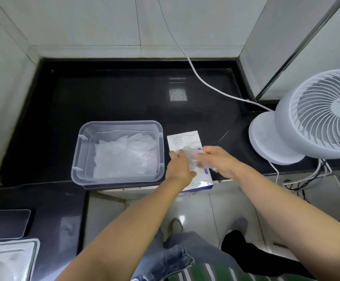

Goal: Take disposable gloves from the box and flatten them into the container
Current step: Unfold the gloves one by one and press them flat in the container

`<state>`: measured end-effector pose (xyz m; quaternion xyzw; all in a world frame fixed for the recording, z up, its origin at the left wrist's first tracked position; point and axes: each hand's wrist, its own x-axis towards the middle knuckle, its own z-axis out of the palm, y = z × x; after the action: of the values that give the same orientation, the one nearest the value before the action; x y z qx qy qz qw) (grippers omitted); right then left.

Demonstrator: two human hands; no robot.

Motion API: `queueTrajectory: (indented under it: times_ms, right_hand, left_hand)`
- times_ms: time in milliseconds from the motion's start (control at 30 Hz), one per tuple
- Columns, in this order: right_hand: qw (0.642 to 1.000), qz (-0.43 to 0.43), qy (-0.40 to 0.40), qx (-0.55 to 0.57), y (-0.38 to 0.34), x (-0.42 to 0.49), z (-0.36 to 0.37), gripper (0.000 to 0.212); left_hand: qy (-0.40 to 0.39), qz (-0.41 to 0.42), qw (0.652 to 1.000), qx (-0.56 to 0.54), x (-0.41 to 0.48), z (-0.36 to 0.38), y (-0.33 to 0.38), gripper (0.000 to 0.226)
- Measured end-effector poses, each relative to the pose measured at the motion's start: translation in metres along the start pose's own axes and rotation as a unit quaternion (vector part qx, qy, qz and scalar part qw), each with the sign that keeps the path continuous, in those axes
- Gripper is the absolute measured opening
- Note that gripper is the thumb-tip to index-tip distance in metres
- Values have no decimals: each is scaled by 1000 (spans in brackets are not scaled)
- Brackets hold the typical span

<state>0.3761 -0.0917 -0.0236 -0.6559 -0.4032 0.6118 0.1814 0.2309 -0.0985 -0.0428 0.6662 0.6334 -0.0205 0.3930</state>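
Left of centre, the clear container (78, 157) sits on the black counter (124, 94), with a layer of flattened gloves (122, 157) already on its floor. Just to its right the box (185, 138) lies flat near the counter's front edge. The left hand (180, 168) rests on the box top with its fingers roughly straight and together, pressing it down. Right of that, the right hand (219, 161) has its fingers pinching a clear glove (194, 159) at the box's opening (the film is blurred, so I cannot tell how far out it is). The step in hand looks like drawing one glove free. It should go best with firm weight on the box and a slow, level pull, so that only one sheet follows. A short carry leftward over the container's rim comes after that. The fan (317, 118) at the far right could lift loose film.
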Motion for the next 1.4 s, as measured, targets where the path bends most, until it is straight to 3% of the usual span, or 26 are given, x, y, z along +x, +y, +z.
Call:
queueTrajectory:
  times_ms: [267,367,433,533,767,800,867,933,1067,1200,1333,1400]
  right_hand:
    - [992,-65,77,69,-2,5,-6,12]
    - [984,-63,125,108,-3,7,-3,21]
    - [990,-48,94,94,-2,7,-6,25]
    - [998,-21,-46,28,-1,1,-12,19]
    - [991,-75,92,60,-14,-1,-22,5]
    - [988,-89,100,80,-17,-1,-22,14]
    - [984,-99,104,105,-20,-1,-20,27]
    - [988,-84,81,100,-20,-1,-20,23]
    - [998,-41,39,-5,-11,1,-21,24]
    - [986,-110,119,36,-21,1,-25,21]
    - [979,-167,104,46,-21,-2,-25,22]
    - [972,-181,104,107,-23,-6,-25,17]
  left_hand:
    - [32,20,999,34,2,7,-8,78]
    - [32,29,998,34,2,8,-10,80]
    - [30,32,998,37,2,8,-12,80]
    - [30,34,998,37,3,9,-13,79]
    - [29,33,998,47,5,10,-12,83]
    - [27,32,998,47,5,10,-12,83]
    - [26,31,998,49,6,11,-12,85]
    - [22,29,998,57,6,11,-13,86]
    - [15,26,997,73,8,11,-12,87]
    - [19,30,995,92,7,11,-11,88]
    - [19,34,994,100,7,11,-11,88]
    - [15,31,994,100,7,10,-10,89]
